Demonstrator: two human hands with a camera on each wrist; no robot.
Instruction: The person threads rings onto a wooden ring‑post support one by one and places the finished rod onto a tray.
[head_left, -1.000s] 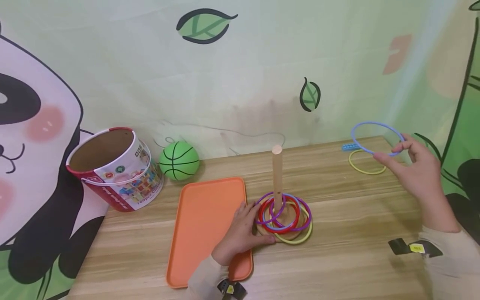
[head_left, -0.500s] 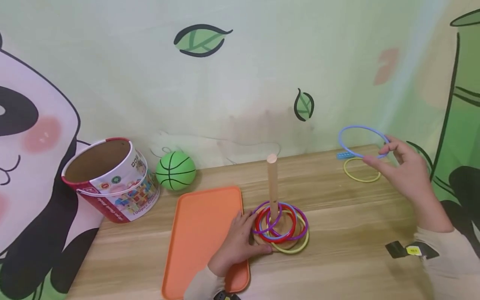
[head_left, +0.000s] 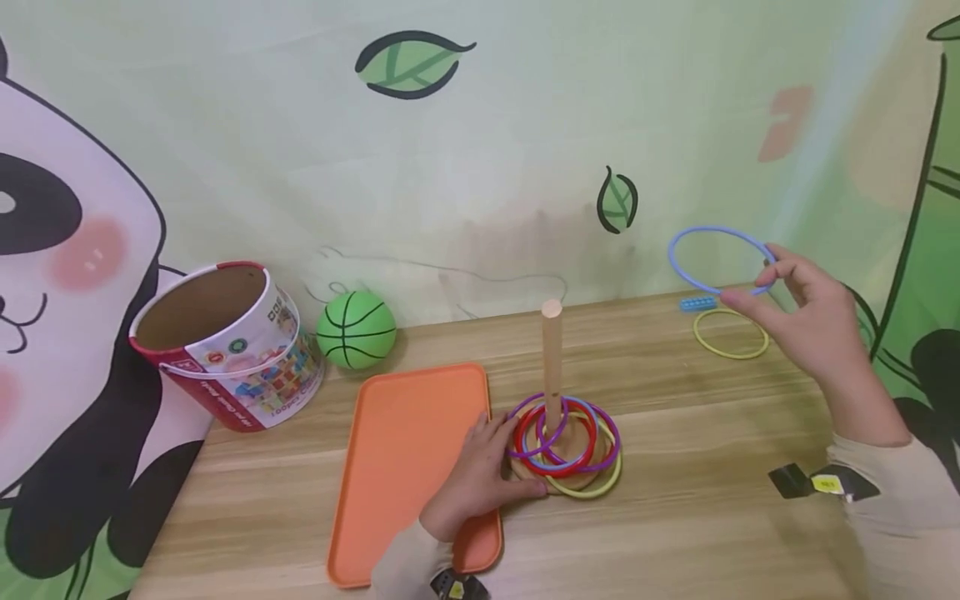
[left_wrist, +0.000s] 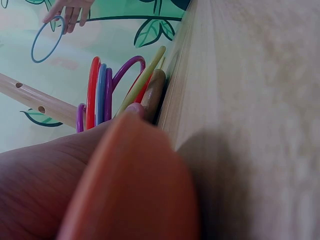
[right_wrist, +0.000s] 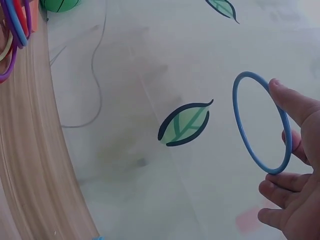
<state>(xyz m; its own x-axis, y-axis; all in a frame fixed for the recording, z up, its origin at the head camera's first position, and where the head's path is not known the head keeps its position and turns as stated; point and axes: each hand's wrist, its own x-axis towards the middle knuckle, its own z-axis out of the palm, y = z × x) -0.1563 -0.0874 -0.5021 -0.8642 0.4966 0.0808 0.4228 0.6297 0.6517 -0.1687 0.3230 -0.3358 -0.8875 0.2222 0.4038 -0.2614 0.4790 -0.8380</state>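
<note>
My right hand (head_left: pixel 810 308) pinches a blue ring (head_left: pixel 671 254) between thumb and fingers, up in the air at the right. In the right wrist view the same blue ring (right_wrist: pixel 239 125) hangs upright against the backdrop, apart from everything else. My left hand (head_left: pixel 480 471) grips the round wooden base of a peg stand (head_left: pixel 552 358), thumb at its front and fingers along its left side. Several rings, red, purple, blue and yellow, lie around the peg; a purple ring (head_left: pixel 527 455) leans over the pile. The left wrist view shows a red ring (left_wrist: pixel 93 92) standing out among them.
An orange tray (head_left: pixel 405 450) lies left of the stand, partly under my left forearm. Behind it are a green ball (head_left: pixel 356 329) and a cardboard bucket (head_left: pixel 225 358). A yellow ring (head_left: pixel 731 357) and a blue toy block (head_left: pixel 698 304) lie at the back right.
My right hand has carried the blue ring a little to the left, then slightly upward. My left hand stays on the stand's base. The head view shifts slightly.
</note>
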